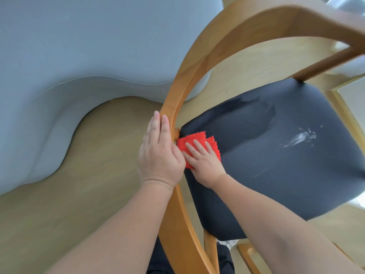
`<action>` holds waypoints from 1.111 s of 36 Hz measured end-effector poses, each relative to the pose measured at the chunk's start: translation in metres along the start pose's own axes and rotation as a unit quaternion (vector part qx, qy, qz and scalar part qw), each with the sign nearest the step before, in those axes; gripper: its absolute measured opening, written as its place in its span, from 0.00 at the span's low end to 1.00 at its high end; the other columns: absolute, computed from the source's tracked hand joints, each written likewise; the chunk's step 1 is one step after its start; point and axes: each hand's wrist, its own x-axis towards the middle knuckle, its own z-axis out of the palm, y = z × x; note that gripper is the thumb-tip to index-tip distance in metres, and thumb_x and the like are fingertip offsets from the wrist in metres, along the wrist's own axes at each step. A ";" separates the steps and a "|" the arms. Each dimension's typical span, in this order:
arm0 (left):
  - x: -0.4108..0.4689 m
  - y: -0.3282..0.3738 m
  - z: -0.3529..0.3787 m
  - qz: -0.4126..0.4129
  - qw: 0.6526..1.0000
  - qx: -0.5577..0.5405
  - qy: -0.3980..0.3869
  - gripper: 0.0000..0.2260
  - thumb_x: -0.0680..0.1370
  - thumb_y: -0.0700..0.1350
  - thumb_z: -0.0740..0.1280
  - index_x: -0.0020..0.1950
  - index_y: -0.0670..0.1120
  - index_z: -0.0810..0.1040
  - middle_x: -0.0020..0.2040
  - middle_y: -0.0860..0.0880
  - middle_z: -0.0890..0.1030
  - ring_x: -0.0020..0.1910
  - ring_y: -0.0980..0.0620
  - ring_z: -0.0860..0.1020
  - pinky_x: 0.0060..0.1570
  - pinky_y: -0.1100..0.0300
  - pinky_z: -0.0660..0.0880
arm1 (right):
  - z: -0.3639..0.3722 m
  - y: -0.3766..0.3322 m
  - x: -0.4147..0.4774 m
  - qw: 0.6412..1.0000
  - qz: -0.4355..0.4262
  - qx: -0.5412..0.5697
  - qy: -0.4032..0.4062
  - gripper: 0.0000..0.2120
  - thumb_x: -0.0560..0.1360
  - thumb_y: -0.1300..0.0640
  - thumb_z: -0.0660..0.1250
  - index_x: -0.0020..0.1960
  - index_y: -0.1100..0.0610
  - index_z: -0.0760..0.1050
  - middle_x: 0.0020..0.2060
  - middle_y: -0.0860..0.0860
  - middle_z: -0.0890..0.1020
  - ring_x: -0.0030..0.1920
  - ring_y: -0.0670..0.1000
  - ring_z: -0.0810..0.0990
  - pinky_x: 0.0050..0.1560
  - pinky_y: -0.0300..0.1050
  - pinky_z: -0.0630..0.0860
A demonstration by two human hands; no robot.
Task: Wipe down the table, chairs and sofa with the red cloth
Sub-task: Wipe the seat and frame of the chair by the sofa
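Grey sofa (59, 56) at left, untouched. Left hand (158, 155) flat on chair back rail (197, 62), fingers straight, steadying. Red cloth (197, 140) at seat (276, 175) corner beside rail; right hand (203, 165) presses it, fingers straight. Step judged: chair seat wipe. Next calls for sweep right over white smear (300, 139).

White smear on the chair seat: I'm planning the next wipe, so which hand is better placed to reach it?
Right, probably. The right hand presses the red cloth on the seat, nearer the smear; the left hand rests on the wooden backrest.
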 end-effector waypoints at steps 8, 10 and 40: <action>-0.001 0.000 0.001 -0.001 1.000 -0.001 0.003 0.26 0.75 0.45 0.48 0.72 0.39 0.65 0.73 0.42 0.65 0.71 0.42 0.67 0.61 0.46 0.72 | 0.007 -0.013 -0.044 0.992 -0.112 -0.007 -0.061 0.28 0.76 0.52 0.67 0.74 0.45 0.61 0.75 0.49 0.61 0.76 0.57 0.53 0.73 0.62 0.46; -0.001 0.000 0.001 0.002 1.000 0.000 0.005 0.26 0.75 0.45 0.48 0.73 0.39 0.65 0.74 0.42 0.65 0.71 0.43 0.66 0.62 0.46 0.71 | 0.000 0.004 -0.049 0.987 -0.147 -0.024 -0.060 0.29 0.76 0.55 0.67 0.74 0.46 0.62 0.75 0.50 0.61 0.76 0.58 0.54 0.74 0.61 0.47; -0.048 -0.023 -0.003 0.047 0.998 0.016 -0.023 0.24 0.80 0.44 0.48 0.77 0.42 0.55 0.78 0.47 0.53 0.76 0.50 0.50 0.74 0.54 0.50 | -0.016 0.103 -0.071 0.927 0.342 0.117 0.101 0.39 0.70 0.72 0.57 0.77 0.48 0.56 0.78 0.51 0.52 0.77 0.58 0.46 0.75 0.58 0.44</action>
